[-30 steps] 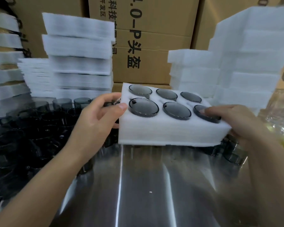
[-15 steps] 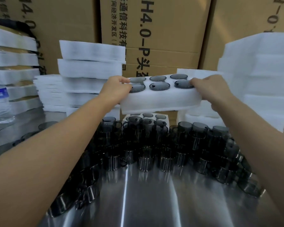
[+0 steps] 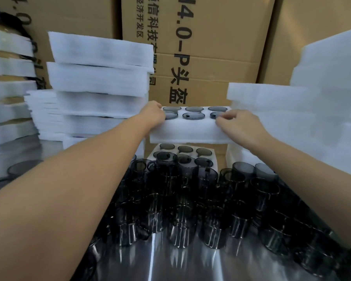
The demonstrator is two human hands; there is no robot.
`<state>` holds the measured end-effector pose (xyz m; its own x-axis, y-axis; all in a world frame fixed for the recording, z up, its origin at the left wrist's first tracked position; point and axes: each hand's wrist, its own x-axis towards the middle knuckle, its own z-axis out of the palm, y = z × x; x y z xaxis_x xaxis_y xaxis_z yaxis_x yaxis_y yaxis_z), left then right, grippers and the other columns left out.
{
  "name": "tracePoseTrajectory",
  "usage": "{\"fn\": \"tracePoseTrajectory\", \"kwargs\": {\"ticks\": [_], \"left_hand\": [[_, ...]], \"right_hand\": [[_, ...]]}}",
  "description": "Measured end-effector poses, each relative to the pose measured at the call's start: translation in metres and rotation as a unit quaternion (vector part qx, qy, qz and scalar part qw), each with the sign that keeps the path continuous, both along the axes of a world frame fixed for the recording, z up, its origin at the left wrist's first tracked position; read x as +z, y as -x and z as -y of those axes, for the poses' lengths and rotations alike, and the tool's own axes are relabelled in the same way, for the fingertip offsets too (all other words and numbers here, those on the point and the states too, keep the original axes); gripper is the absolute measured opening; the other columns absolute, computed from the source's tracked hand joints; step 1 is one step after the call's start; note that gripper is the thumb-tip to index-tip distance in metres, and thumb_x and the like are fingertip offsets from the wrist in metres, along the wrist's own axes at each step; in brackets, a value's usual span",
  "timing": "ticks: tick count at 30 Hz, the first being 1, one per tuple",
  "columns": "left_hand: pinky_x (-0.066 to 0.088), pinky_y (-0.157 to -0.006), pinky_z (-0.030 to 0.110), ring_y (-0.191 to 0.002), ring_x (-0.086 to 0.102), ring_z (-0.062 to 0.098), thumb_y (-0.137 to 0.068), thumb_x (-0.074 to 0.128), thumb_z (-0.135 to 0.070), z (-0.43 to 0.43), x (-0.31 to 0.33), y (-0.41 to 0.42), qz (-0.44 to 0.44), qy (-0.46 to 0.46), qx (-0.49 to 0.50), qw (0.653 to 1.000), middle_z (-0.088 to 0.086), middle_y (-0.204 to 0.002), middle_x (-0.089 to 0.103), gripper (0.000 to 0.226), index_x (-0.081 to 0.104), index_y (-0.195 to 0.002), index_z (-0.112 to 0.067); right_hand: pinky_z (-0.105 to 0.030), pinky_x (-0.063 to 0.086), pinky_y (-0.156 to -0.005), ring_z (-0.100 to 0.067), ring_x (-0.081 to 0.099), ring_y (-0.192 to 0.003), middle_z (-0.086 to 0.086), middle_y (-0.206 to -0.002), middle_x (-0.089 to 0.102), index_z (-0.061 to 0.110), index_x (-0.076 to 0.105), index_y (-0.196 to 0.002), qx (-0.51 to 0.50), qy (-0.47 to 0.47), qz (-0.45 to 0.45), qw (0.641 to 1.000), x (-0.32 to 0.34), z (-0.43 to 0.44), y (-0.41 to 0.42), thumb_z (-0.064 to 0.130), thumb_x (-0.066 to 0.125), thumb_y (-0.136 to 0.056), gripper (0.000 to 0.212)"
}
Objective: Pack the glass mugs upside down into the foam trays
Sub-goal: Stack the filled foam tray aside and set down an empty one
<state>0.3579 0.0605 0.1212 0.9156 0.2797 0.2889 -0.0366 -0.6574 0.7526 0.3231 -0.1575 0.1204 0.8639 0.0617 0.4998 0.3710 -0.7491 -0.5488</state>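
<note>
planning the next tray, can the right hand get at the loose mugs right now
Not quite yet: the right hand grips the filled foam tray together with the left hand. Once freed, likely yes; the loose mugs stand uncovered below its forearm.

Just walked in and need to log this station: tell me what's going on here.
A person is packing dark glass mugs into foam. The left hand and right hand grip the ends of a filled foam tray, six upturned mugs in its holes, held just above another filled tray at the back of the metal table. Many loose mugs crowd the table in front, unpacked.
</note>
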Motion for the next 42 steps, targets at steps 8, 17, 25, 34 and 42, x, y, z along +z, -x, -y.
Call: {"fn": "tracePoseTrajectory", "kwargs": {"ticks": [8, 17, 25, 34, 42], "left_hand": [[0.03, -0.105, 0.031, -0.13, 0.039, 0.028, -0.097, 0.038, -0.002, 0.0, -0.027, -0.037, -0.052, -0.057, -0.023, 0.997, 0.015, -0.144, 0.041, 0.044, 0.037, -0.141, -0.004], [0.044, -0.07, 0.03, -0.092, 0.052, 0.029, -0.093, 0.041, -0.003, 0.003, -0.034, -0.025, -0.145, -0.261, -0.008, 0.954, 0.028, -0.109, 0.058, 0.028, 0.059, -0.111, 0.01], [0.044, -0.082, 0.029, -0.106, 0.056, 0.025, -0.092, 0.048, -0.013, 0.012, 0.0, 0.012, -0.035, -0.139, -0.048, 0.988, 0.008, -0.128, 0.057, 0.038, 0.054, -0.13, -0.01], [0.053, -0.08, 0.035, -0.087, 0.065, 0.019, -0.091, 0.055, -0.021, 0.013, -0.01, 0.079, -0.015, -0.013, -0.157, 0.987, -0.004, -0.097, 0.066, 0.024, 0.055, -0.114, -0.029], [0.041, -0.105, 0.04, -0.114, 0.056, 0.022, -0.093, 0.054, -0.039, 0.005, 0.02, 0.111, 0.031, 0.231, -0.091, 0.968, 0.003, -0.114, 0.057, 0.047, 0.048, -0.133, -0.014]], "right_hand": [[-0.018, 0.029, -0.078, -0.021, 0.047, -0.118, -0.004, -0.136, 0.051, 0.013, 0.06, -0.105, 0.034, 0.178, -0.033, 0.983, -0.041, 0.0, -0.044, 0.017, 0.073, -0.079, 0.029], [-0.028, 0.043, -0.078, -0.024, 0.057, -0.106, -0.003, -0.111, 0.062, 0.02, 0.064, -0.11, -0.007, 0.261, -0.075, 0.962, -0.051, -0.008, -0.034, 0.027, 0.065, -0.085, 0.025], [-0.041, 0.037, -0.084, -0.034, 0.04, -0.117, -0.014, -0.142, 0.033, 0.012, 0.05, -0.124, -0.22, 0.205, 0.316, 0.9, 0.059, 0.021, -0.024, 0.034, 0.054, -0.085, 0.045], [-0.043, 0.021, -0.11, -0.041, 0.013, -0.139, -0.027, -0.147, 0.021, 0.002, 0.033, -0.138, -0.237, 0.211, -0.03, 0.948, 0.066, 0.048, -0.046, 0.039, 0.046, -0.095, 0.058], [-0.028, 0.023, -0.103, -0.026, 0.025, -0.138, -0.009, -0.152, 0.022, 0.01, 0.052, -0.125, -0.027, 0.054, 0.136, 0.989, 0.04, 0.055, 0.043, 0.022, 0.059, -0.089, 0.038]]}}
